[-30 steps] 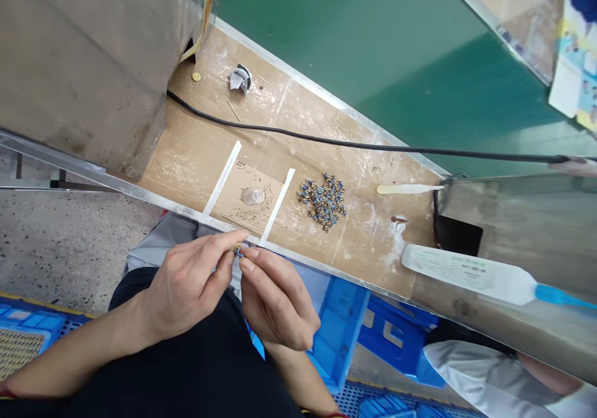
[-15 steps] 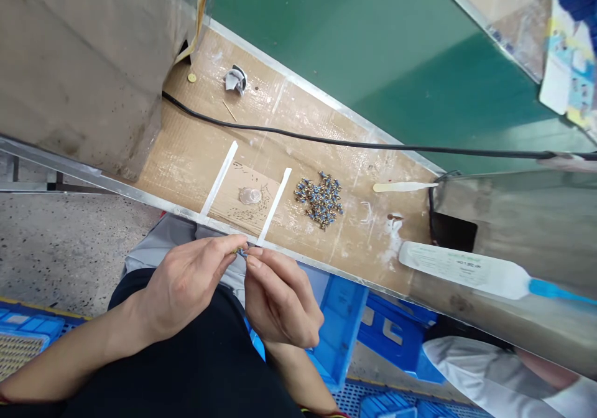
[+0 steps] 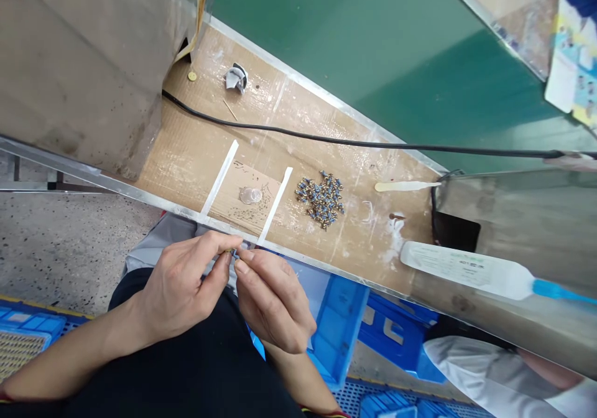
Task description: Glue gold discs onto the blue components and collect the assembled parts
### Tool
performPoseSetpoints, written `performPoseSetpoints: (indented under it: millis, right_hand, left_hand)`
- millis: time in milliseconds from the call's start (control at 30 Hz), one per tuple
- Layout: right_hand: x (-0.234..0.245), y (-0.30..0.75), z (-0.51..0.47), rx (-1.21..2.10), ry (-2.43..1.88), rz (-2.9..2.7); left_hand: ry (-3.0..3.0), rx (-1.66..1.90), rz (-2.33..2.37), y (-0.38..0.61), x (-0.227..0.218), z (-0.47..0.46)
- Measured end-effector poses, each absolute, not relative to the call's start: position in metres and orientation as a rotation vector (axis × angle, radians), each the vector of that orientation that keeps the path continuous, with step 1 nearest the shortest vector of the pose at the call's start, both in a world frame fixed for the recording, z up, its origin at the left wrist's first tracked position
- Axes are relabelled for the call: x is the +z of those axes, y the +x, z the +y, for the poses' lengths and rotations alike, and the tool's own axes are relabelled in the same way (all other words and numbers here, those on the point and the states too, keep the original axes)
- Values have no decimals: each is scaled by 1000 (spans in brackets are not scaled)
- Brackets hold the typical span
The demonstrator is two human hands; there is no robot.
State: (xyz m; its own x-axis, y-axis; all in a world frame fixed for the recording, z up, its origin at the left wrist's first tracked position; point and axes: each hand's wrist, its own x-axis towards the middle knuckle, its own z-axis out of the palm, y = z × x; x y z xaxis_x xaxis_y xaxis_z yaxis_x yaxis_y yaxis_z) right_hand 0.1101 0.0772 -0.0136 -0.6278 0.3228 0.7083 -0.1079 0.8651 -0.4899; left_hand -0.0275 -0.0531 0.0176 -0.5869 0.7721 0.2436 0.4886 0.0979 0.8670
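My left hand [image 3: 184, 281] and my right hand [image 3: 275, 297] meet at the near edge of the bench, fingertips together. Between them is a small blue-and-brass part [image 3: 233, 253], mostly covered by the fingers. Left thumb and index finger pinch one side of it; the right thumb and index finger close on the other. A heap of similar small blue-and-brass parts [image 3: 321, 199] lies on the cardboard-covered bench beyond my right hand. Left of the heap, between two white tape strips, a small clear blob or cap [image 3: 250, 195] sits among dark specks.
A black cable [image 3: 298, 134] crosses the bench. At the right lie a white bottle with a blue nozzle [image 3: 466, 269] and a pale flat stick [image 3: 405, 186]. Crumpled tape [image 3: 236, 78] is at the back. Blue crates [image 3: 342, 325] stand below; a person's white sleeve [image 3: 471, 368] shows lower right.
Both hands have shifted slightly left, still pinching the small part. The left thumb has moved down, opening a gap between it and the index finger.
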Motion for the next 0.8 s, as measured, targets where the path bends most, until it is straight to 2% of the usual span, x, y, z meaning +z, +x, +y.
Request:
performPoseSetpoints:
  millis: [533, 800]
  right_hand:
    - [-16, 106, 76, 635, -201, -2184]
    - [-8, 105, 87, 813, -234, -2190]
  left_hand:
    - [1174, 1500, 2137, -23, 13, -51]
    - [1277, 1341, 2065, -28, 13, -53]
